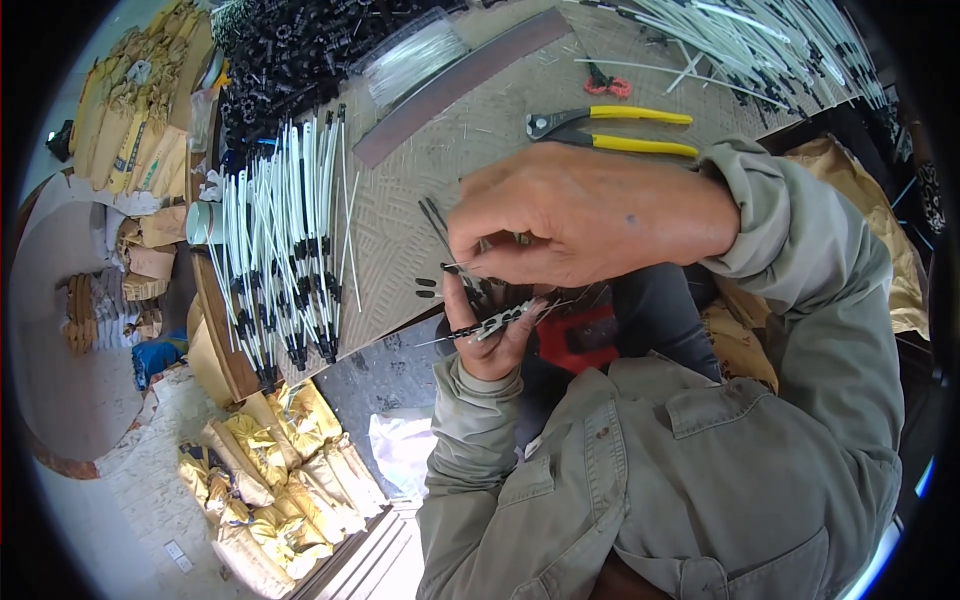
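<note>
My right hand [590, 215] is closed in a pinch, thumb against forefinger, with a thin wire-like pin [459, 265] at its tips. That pin meets a small black piece [449, 268] at the tip of my left forefinger. Below it, my left hand [488, 345] is closed around a slim white rod with black fittings [495, 324], which lies slantwise across the palm. My right hand partly hides the tabletop. On the table beyond it lie yellow-handled pliers [640, 115]. Small black pieces [427, 288] rest at the table's edge beside my left hand.
White rods with black fittings [290, 230] cover the table's left side; more white rods [740, 50] lie far right. A heap of black plastic parts [290, 70], a bag of clear pins [415, 60] and a flat strip [465, 85] sit behind. Wrapped bundles [280, 490] stand lower left.
</note>
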